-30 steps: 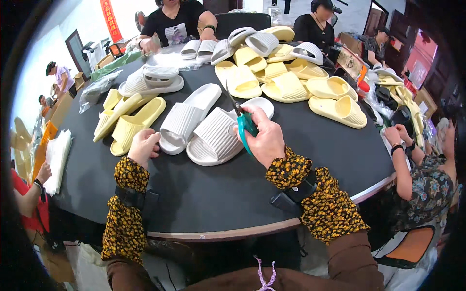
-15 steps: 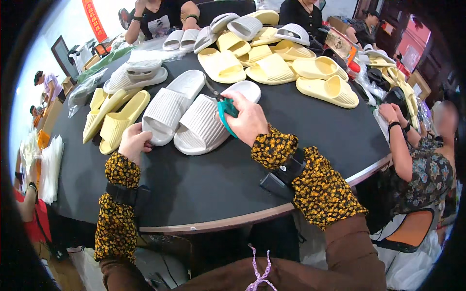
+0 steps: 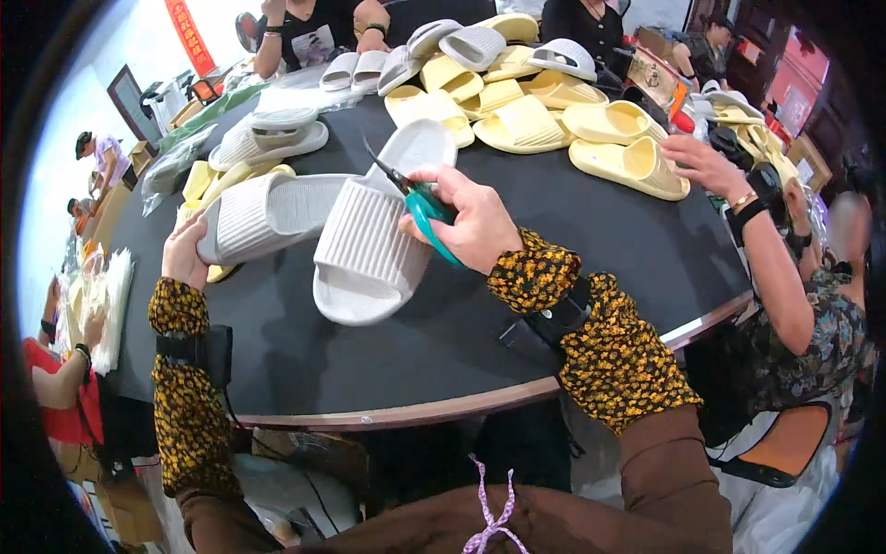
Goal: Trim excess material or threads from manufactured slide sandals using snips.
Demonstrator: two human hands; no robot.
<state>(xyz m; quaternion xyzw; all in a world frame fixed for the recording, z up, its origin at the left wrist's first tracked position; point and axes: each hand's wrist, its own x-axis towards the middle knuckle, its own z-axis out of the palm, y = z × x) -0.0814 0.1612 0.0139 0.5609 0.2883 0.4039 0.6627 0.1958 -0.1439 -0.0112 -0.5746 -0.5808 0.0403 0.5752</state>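
Observation:
My left hand (image 3: pixel 187 251) is closed on the toe end of a light grey slide slipper (image 3: pixel 263 217), which lies tilted sideways over some yellow slippers. In front of me a second light grey slipper (image 3: pixel 362 247) with a ribbed strap points its toe toward me. My right hand (image 3: pixel 475 226) is closed round scissors (image 3: pixel 421 205) with teal handles and dark blades pointing up and left. The scissors and fingers are over the right side of this second slipper; whether the fingers also grip it, I cannot tell.
Yellow and grey slippers (image 3: pixel 521 125) are piled at the back of the dark table (image 3: pixel 572 305). More grey slippers (image 3: pixel 268 138) lie at the far left beside plastic bags (image 3: pixel 171 171). A co-worker's hand (image 3: pixel 706 171) reaches in from the right, touching a yellow slipper (image 3: pixel 637 166).
My left hand has moved left and up, swinging the left slipper sideways. The right slipper has shifted slightly left. A co-worker's hand has come in toward the yellow slippers at the right.

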